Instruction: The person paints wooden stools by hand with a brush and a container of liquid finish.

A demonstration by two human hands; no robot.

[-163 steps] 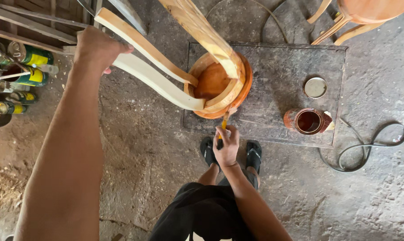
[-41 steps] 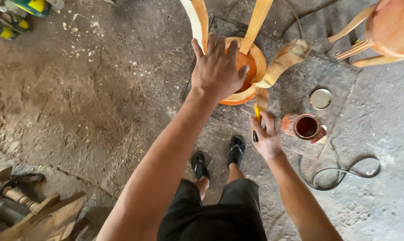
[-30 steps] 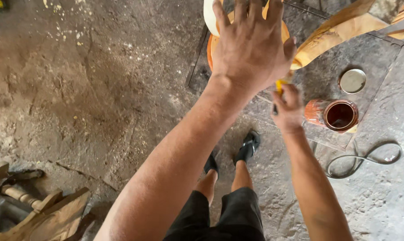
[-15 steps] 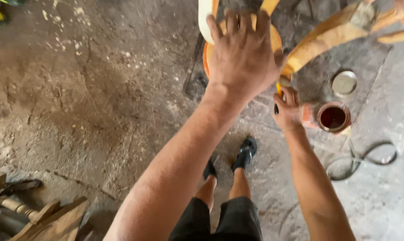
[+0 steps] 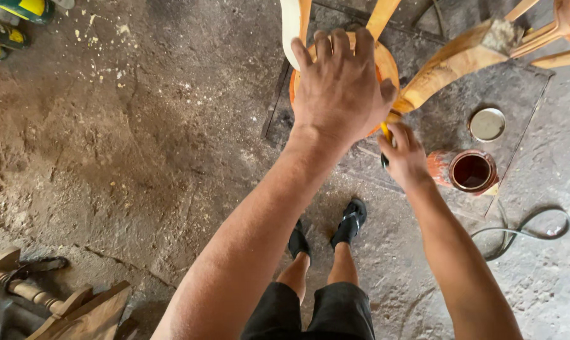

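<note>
An upturned wooden stool point(image 5: 385, 63) with an orange round seat stands on a dark mat, its pale legs point(image 5: 452, 63) pointing up toward me. My left hand point(image 5: 338, 88) is spread over one leg's end above the seat, gripping it. Lower and to the right, my right hand point(image 5: 403, 154) is closed around a yellow-handled paintbrush point(image 5: 385, 132), its bristle end hidden under the left hand. An open can of dark red-brown varnish point(image 5: 471, 170) stands just right of that hand, with its round lid point(image 5: 487, 124) lying beyond it.
Another wooden stool point(image 5: 559, 31) is at the top right. A dark cable point(image 5: 524, 230) loops on the concrete floor at right. Turned wooden parts point(image 5: 39, 302) lie at the bottom left, green and yellow tools point(image 5: 20, 12) at the top left. My feet point(image 5: 351, 223) stand below the mat.
The view has swung across the floor. My left hand moved from a leg held high at the left onto the stool over the seat. My right hand keeps the brush.
</note>
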